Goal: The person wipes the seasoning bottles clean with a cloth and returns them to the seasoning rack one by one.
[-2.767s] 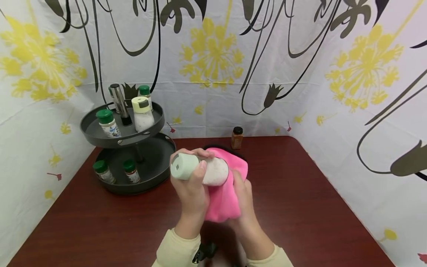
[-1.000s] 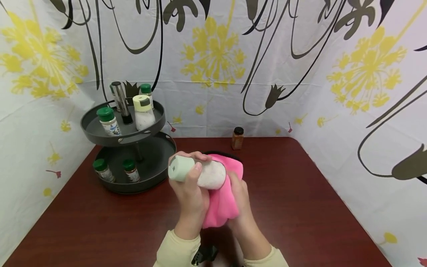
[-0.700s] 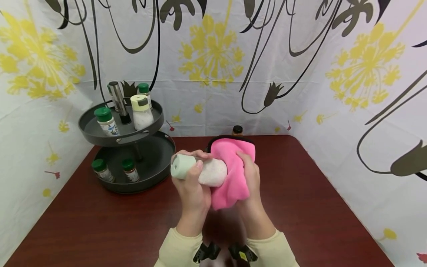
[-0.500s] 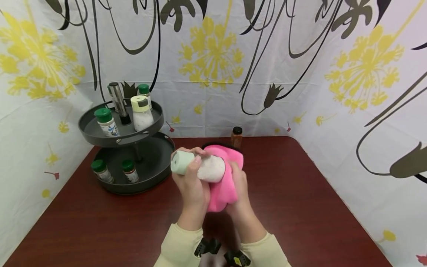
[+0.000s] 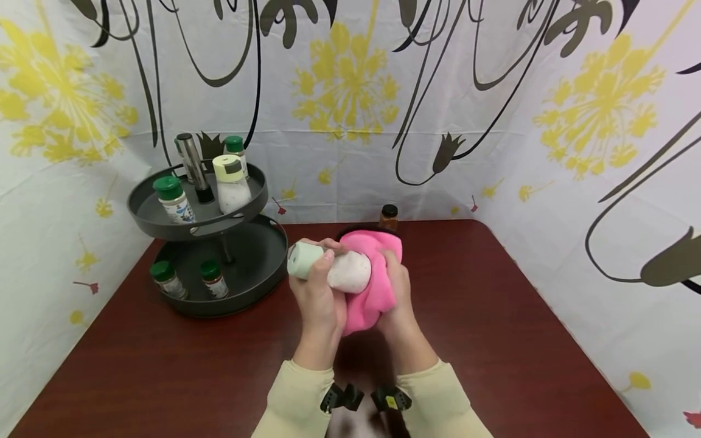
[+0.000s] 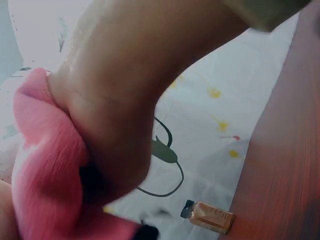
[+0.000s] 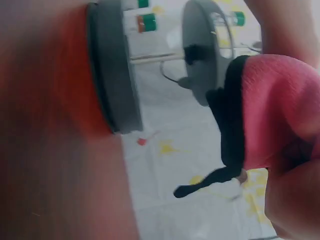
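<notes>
Two hands close together in the head view: the left hand (image 5: 317, 301) grips a tilted bottle (image 5: 350, 272) of white contents by its smooth pale-green cap (image 5: 303, 260) end; the right hand (image 5: 398, 298) clamps a pink cloth (image 5: 364, 310) against its base. Green-capped jars (image 5: 177, 204) on the round grey stand (image 5: 219, 229) wear labels too small to read. Left wrist: soft fuzzy folds, and an orange-brown bottle (image 6: 212, 217), its print illegible. Right wrist: black edging (image 7: 234, 110) along the cloth.

Both arms (image 5: 300, 395) are stretched forward, their wrists (image 5: 316, 350) brought near each other. The left hand (image 5: 319, 301) is curled, its thumb (image 5: 319, 275) turned uppermost; the right hand (image 5: 400, 292) is bent opposite, its fingers partly hidden.
</notes>
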`<act>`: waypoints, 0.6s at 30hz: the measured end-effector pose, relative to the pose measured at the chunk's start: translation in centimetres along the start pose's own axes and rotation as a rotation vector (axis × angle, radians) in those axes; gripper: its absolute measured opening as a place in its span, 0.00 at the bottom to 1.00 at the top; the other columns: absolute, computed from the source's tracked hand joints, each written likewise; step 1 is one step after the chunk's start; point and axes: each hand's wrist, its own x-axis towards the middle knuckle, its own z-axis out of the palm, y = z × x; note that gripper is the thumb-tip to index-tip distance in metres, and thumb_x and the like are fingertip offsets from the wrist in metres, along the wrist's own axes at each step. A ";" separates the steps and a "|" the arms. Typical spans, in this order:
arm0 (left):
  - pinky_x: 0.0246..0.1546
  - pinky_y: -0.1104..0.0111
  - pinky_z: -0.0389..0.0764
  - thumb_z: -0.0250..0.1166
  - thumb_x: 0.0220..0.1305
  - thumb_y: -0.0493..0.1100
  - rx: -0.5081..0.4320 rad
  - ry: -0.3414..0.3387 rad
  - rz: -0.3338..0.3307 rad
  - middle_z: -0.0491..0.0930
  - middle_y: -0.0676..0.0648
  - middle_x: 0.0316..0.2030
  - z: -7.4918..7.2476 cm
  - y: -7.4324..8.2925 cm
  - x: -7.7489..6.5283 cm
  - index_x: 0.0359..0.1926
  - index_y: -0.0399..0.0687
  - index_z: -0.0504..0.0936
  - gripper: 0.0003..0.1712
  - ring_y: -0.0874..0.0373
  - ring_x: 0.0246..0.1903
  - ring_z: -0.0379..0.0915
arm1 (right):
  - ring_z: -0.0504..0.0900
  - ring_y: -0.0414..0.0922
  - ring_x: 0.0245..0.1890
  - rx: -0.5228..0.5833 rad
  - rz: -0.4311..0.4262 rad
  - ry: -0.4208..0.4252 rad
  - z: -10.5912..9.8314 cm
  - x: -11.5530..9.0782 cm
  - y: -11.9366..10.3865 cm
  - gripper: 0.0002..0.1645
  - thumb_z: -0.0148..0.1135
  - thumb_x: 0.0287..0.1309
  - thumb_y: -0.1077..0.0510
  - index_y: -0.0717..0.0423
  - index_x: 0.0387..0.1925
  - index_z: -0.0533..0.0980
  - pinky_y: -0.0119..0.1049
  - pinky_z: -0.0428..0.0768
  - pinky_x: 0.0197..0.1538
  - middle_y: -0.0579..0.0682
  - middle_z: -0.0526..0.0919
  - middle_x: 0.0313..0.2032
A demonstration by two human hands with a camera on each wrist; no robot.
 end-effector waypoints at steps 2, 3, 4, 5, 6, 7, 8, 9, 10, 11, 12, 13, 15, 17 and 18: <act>0.53 0.55 0.85 0.64 0.64 0.35 0.004 0.006 0.014 0.87 0.46 0.35 -0.2 -0.1 0.2 0.44 0.48 0.74 0.10 0.53 0.37 0.87 | 0.83 0.38 0.40 -0.003 0.044 -0.035 0.1 -0.5 0.7 0.17 0.56 0.73 0.48 0.53 0.45 0.86 0.30 0.83 0.47 0.40 0.88 0.36; 0.53 0.55 0.85 0.64 0.64 0.34 0.003 0.012 0.024 0.87 0.46 0.35 -0.3 -0.2 0.4 0.44 0.48 0.74 0.10 0.53 0.37 0.87 | 0.83 0.38 0.39 -0.006 0.059 -0.053 0.1 -0.8 1.0 0.18 0.56 0.73 0.49 0.55 0.45 0.86 0.30 0.83 0.47 0.41 0.88 0.36; 0.54 0.56 0.85 0.63 0.64 0.34 -0.003 0.018 0.034 0.87 0.45 0.34 -0.4 -0.2 0.6 0.44 0.48 0.75 0.10 0.52 0.37 0.88 | 0.83 0.37 0.39 -0.016 0.068 -0.064 0.0 -1.1 1.1 0.18 0.56 0.74 0.49 0.56 0.46 0.86 0.30 0.83 0.46 0.41 0.88 0.36; 0.54 0.56 0.84 0.63 0.64 0.34 -0.006 0.023 0.045 0.87 0.45 0.34 -0.5 -0.2 0.8 0.44 0.48 0.75 0.09 0.52 0.37 0.88 | 0.83 0.37 0.39 -0.011 0.070 -0.079 0.0 -1.3 1.0 0.19 0.56 0.74 0.49 0.57 0.48 0.86 0.30 0.84 0.47 0.42 0.89 0.36; 0.55 0.57 0.84 0.63 0.65 0.34 -0.008 0.026 0.052 0.87 0.45 0.34 -0.6 -0.2 1.0 0.44 0.48 0.75 0.09 0.52 0.37 0.88 | 0.84 0.37 0.39 -0.016 0.065 -0.089 0.0 -1.6 0.8 0.20 0.57 0.74 0.48 0.57 0.50 0.86 0.30 0.84 0.47 0.42 0.89 0.37; 0.56 0.57 0.84 0.63 0.65 0.33 -0.013 0.028 0.058 0.87 0.45 0.34 -0.7 -0.2 1.2 0.44 0.48 0.74 0.09 0.52 0.37 0.88 | 0.85 0.38 0.39 -0.015 0.055 -0.090 0.0 -1.7 0.5 0.20 0.58 0.74 0.47 0.57 0.51 0.86 0.30 0.84 0.47 0.42 0.90 0.37; 0.56 0.58 0.84 0.63 0.65 0.33 -0.021 0.028 0.058 0.87 0.45 0.34 -0.8 -0.2 1.3 0.44 0.48 0.74 0.09 0.52 0.38 0.89 | 0.85 0.38 0.40 -0.018 0.036 -0.083 0.0 -1.8 0.1 0.20 0.59 0.74 0.47 0.56 0.52 0.86 0.30 0.85 0.48 0.42 0.90 0.38; 0.57 0.58 0.83 0.62 0.65 0.33 -0.028 0.028 0.052 0.87 0.45 0.34 -0.7 -0.2 1.4 0.44 0.49 0.74 0.09 0.52 0.38 0.89 | 0.85 0.38 0.40 -0.022 0.017 -0.069 0.0 -1.7 -0.4 0.20 0.60 0.73 0.46 0.55 0.52 0.86 0.30 0.85 0.48 0.41 0.90 0.38; 0.57 0.57 0.83 0.62 0.66 0.33 -0.033 0.025 0.041 0.87 0.45 0.34 -0.6 -0.1 1.4 0.44 0.49 0.74 0.09 0.52 0.38 0.89 | 0.85 0.38 0.40 -0.019 -0.008 -0.054 0.0 -1.5 -0.9 0.20 0.60 0.73 0.45 0.54 0.51 0.87 0.30 0.84 0.49 0.41 0.90 0.37; 0.57 0.57 0.83 0.62 0.66 0.34 -0.035 0.021 0.027 0.87 0.45 0.35 -0.6 -0.1 1.3 0.44 0.49 0.74 0.10 0.52 0.38 0.88 | 0.85 0.38 0.40 -0.017 -0.031 -0.035 0.0 -1.3 -1.3 0.19 0.61 0.73 0.45 0.53 0.50 0.87 0.30 0.84 0.49 0.40 0.90 0.37; 0.57 0.57 0.83 0.62 0.66 0.34 -0.038 0.018 0.010 0.87 0.46 0.35 -0.4 0.0 1.2 0.44 0.50 0.73 0.10 0.52 0.38 0.88 | 0.85 0.38 0.41 -0.021 -0.048 -0.017 0.0 -1.0 -1.6 0.18 0.61 0.72 0.45 0.51 0.49 0.88 0.30 0.84 0.50 0.39 0.90 0.36; 0.57 0.56 0.83 0.61 0.66 0.34 -0.041 0.014 -0.007 0.87 0.46 0.35 -0.3 0.1 1.0 0.44 0.50 0.73 0.09 0.52 0.39 0.88 | 0.84 0.38 0.41 -0.018 -0.060 0.000 0.0 -0.7 -1.8 0.17 0.61 0.72 0.45 0.50 0.47 0.88 0.30 0.84 0.50 0.38 0.90 0.35; 0.57 0.56 0.82 0.61 0.66 0.35 -0.039 0.003 -0.039 0.87 0.47 0.35 0.1 0.4 0.6 0.44 0.50 0.73 0.09 0.53 0.39 0.87 | 0.84 0.38 0.40 -0.011 -0.068 0.017 0.1 -0.3 -1.9 0.16 0.61 0.72 0.45 0.49 0.45 0.88 0.30 0.84 0.50 0.38 0.90 0.34; 0.56 0.56 0.82 0.61 0.66 0.36 -0.030 -0.017 -0.052 0.86 0.48 0.36 0.4 0.6 0.3 0.44 0.50 0.73 0.08 0.53 0.40 0.86 | 0.85 0.38 0.40 -0.001 -0.061 0.016 0.3 0.0 -1.5 0.16 0.60 0.72 0.45 0.49 0.46 0.88 0.31 0.84 0.50 0.38 0.90 0.35; 0.56 0.56 0.82 0.61 0.65 0.36 -0.026 -0.028 -0.048 0.86 0.48 0.36 0.6 0.7 0.2 0.44 0.49 0.74 0.08 0.54 0.40 0.86 | 0.85 0.38 0.41 0.001 -0.053 0.009 0.3 -0.1 -1.2 0.17 0.60 0.72 0.45 0.50 0.47 0.87 0.31 0.84 0.50 0.38 0.90 0.36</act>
